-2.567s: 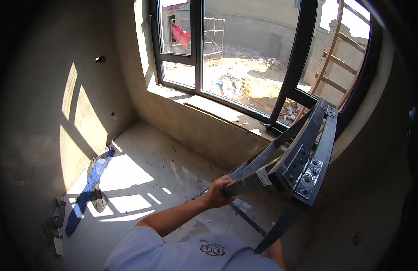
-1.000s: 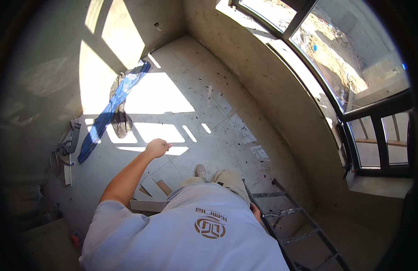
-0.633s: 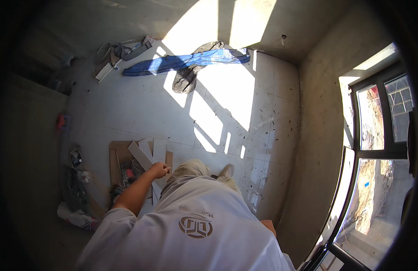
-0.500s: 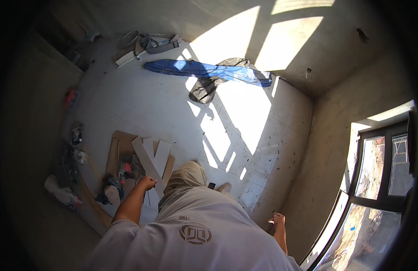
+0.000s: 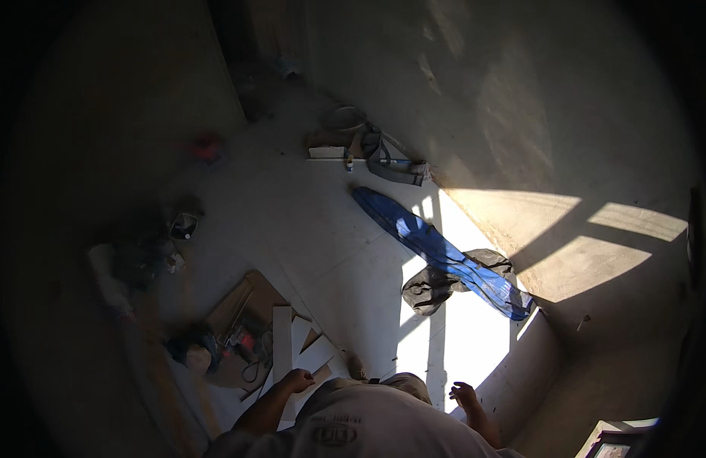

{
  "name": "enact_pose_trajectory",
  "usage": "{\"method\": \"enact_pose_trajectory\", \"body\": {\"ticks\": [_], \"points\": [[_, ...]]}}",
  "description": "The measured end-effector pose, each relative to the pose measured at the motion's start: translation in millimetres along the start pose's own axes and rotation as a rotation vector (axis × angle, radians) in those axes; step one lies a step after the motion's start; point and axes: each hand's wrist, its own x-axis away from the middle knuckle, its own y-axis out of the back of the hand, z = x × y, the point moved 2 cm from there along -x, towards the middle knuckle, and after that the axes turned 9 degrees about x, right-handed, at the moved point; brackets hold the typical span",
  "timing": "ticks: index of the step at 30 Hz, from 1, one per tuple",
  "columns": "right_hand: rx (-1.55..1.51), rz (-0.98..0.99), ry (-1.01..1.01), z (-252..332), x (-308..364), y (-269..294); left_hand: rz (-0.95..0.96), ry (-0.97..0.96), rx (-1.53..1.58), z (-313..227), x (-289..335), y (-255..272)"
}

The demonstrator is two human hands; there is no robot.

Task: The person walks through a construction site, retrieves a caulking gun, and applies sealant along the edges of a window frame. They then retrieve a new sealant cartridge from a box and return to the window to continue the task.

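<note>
My left hand (image 5: 298,380) hangs at my side with its fingers curled in; nothing shows in it. Below and beyond it on the floor lie long white strips (image 5: 282,336), which it does not visibly touch. My right hand (image 5: 464,395) is held out on the other side, fingers bent but apart and holding nothing. Ahead of it, a long blue plastic sheet or bag (image 5: 437,248) lies across a crumpled black one (image 5: 425,292) on the sunlit floor.
A brown cardboard sheet (image 5: 238,305) lies by the strips, with a red and dark tool (image 5: 246,341) and cord on it. A bucket-like tub (image 5: 344,118) and grey fabric (image 5: 395,169) sit along the far wall. A window frame (image 5: 616,439) shows at lower right.
My view has swung left and the picture is darker; the blue sheet and strips now appear lower and further right. Both hands stay at my sides, the right one's fingers more spread.
</note>
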Motion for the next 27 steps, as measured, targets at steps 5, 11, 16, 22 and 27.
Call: {"method": "enact_pose_trajectory", "body": {"ticks": [5, 11, 16, 22, 27], "points": [[0.795, 0.108, 0.175, 82.2, -103.4, -103.4, -0.364, 0.011, 0.347, -38.1, -84.3, 170.1], [1.052, 0.292, 0.028, 195.2, -247.3, -139.1, -0.370, 0.026, 0.545, 15.8, -148.0, 271.0], [1.202, 0.393, 0.039, 413.0, -374.7, -160.8, -0.421, 0.156, -0.066, -19.9, -126.8, 289.4], [1.124, 0.136, 0.372, 765.0, -526.0, -255.9, -0.436, 0.312, 0.439, -63.2, -202.6, 341.9], [0.600, 0.015, 0.652, 946.1, -603.0, -371.0, -0.275, 0.247, 0.428, -84.9, -292.0, 464.0]]}}
